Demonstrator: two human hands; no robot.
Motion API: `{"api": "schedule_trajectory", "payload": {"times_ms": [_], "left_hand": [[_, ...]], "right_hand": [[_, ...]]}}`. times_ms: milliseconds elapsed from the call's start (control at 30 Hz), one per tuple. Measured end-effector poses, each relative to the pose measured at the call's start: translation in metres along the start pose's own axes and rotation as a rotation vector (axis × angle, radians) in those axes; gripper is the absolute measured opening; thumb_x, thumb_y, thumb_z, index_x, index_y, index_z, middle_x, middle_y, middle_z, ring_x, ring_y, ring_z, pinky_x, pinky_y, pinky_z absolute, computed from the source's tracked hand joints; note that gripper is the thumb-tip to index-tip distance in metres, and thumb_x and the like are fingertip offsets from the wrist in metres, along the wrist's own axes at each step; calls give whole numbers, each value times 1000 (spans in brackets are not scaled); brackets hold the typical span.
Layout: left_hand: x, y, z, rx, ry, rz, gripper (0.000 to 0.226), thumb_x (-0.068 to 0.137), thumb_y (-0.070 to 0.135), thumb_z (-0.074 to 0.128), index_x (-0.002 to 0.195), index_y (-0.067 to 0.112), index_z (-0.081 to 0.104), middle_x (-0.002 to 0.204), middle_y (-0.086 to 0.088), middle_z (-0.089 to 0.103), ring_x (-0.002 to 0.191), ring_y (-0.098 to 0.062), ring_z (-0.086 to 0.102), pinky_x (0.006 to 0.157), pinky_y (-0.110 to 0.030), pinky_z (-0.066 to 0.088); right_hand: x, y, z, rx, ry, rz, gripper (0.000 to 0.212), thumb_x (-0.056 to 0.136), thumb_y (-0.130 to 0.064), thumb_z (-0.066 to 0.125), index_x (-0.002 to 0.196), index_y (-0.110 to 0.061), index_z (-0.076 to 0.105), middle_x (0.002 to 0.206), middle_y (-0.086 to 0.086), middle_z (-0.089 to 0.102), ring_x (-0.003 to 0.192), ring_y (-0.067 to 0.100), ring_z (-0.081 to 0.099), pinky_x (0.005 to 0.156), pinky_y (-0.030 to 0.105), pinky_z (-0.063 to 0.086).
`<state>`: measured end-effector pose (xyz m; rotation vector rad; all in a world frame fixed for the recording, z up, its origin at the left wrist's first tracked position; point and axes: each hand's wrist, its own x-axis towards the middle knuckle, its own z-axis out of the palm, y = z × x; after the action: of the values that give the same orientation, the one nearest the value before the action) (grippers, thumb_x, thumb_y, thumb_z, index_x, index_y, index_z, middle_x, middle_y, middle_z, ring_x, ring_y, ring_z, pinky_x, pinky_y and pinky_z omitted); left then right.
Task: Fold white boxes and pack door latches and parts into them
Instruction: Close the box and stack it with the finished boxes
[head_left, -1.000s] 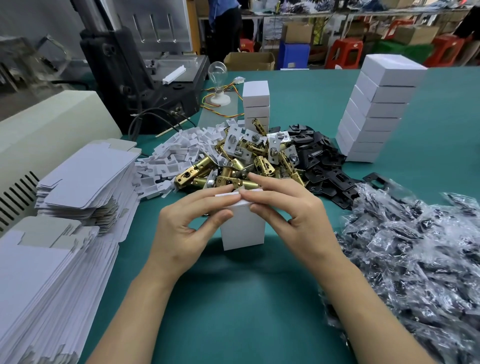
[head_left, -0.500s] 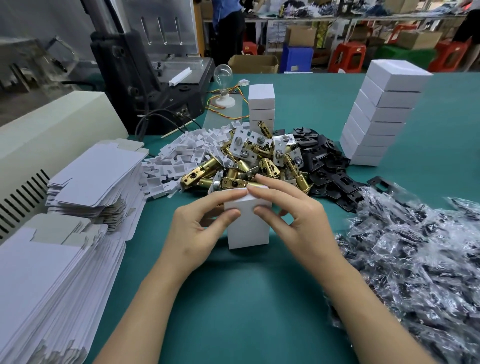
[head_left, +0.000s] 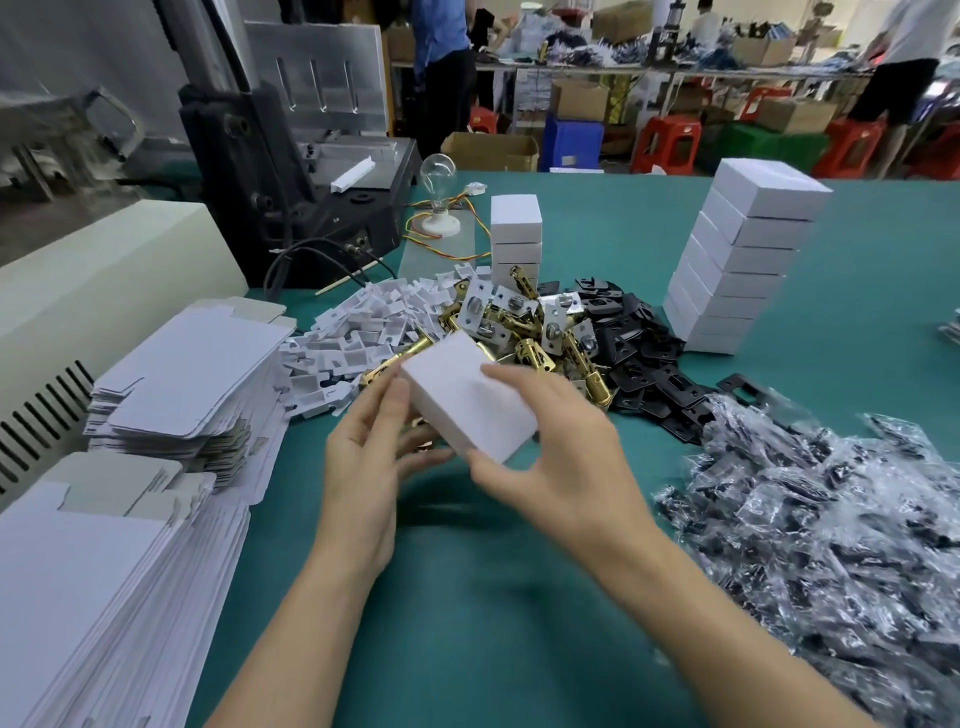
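Observation:
A closed white box (head_left: 467, 397) is lifted off the green table (head_left: 467, 597), tilted, just in front of the pile of brass door latches (head_left: 524, 332). My right hand (head_left: 561, 441) grips it, fingers over the top face and thumb under its near corner. My left hand (head_left: 374, 447) holds the box's left end, thumb against the side and fingers beneath. White plastic inserts (head_left: 363, 332) lie left of the latches, black plates (head_left: 639, 358) to their right. Bagged parts (head_left: 831, 519) heap at the right.
Flat unfolded box blanks (head_left: 171, 384) are stacked along the left edge. A tall stack of finished boxes (head_left: 737, 260) stands at the back right, a shorter stack (head_left: 516, 234) behind the latches. A black machine (head_left: 291, 171) and a bulb (head_left: 439, 174) sit beyond.
The box stood upright on the table while both hands pressed its top flap shut. Now it is closed, lifted and tilted, with my right hand wrapped over it.

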<state>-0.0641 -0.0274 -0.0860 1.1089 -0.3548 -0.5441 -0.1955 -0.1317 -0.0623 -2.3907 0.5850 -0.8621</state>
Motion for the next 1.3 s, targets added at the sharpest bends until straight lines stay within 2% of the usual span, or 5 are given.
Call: {"api": "schedule_trajectory", "payload": {"times_ms": [267, 333, 433, 933, 1300], "left_hand": [[-2, 0, 3, 29, -84, -37, 35, 100, 53, 59, 127, 34, 71, 115, -5, 80, 106, -22, 77, 72, -30, 64], [-1, -5, 3, 91, -114, -41, 28, 104, 44, 56, 119, 33, 78, 111, -4, 81, 104, -20, 78, 70, -29, 64], [-1, -11, 2, 154, -189, -56, 32, 109, 28, 51, 108, 33, 83, 108, -2, 81, 101, -18, 78, 71, -31, 65], [-1, -22, 3, 270, -287, -57, 21, 96, 46, 62, 100, 41, 81, 104, 10, 81, 98, -11, 76, 75, -30, 64], [-3, -21, 3, 314, -321, -81, 22, 94, 41, 60, 102, 40, 81, 107, 9, 81, 100, -12, 76, 76, -33, 65]], "right_hand": [[130, 15, -36, 182, 311, 254, 51, 77, -36, 79, 124, -26, 61, 117, 0, 65, 110, 22, 63, 87, 48, 58], [178, 26, -36, 96, 339, 305, 49, 78, -39, 76, 123, -25, 60, 120, 2, 64, 112, 23, 62, 89, 40, 54], [238, 40, -30, -40, 311, 358, 48, 79, -41, 74, 121, -22, 60, 126, 3, 62, 111, 21, 58, 82, 30, 43], [328, 95, 32, -566, 83, 425, 81, 82, -66, 64, 140, -15, 42, 146, 16, 36, 132, 39, 43, 103, 52, 41], [331, 98, 36, -791, 48, 313, 80, 83, -64, 69, 137, -11, 41, 141, 18, 39, 117, 38, 54, 83, 42, 44]]}}
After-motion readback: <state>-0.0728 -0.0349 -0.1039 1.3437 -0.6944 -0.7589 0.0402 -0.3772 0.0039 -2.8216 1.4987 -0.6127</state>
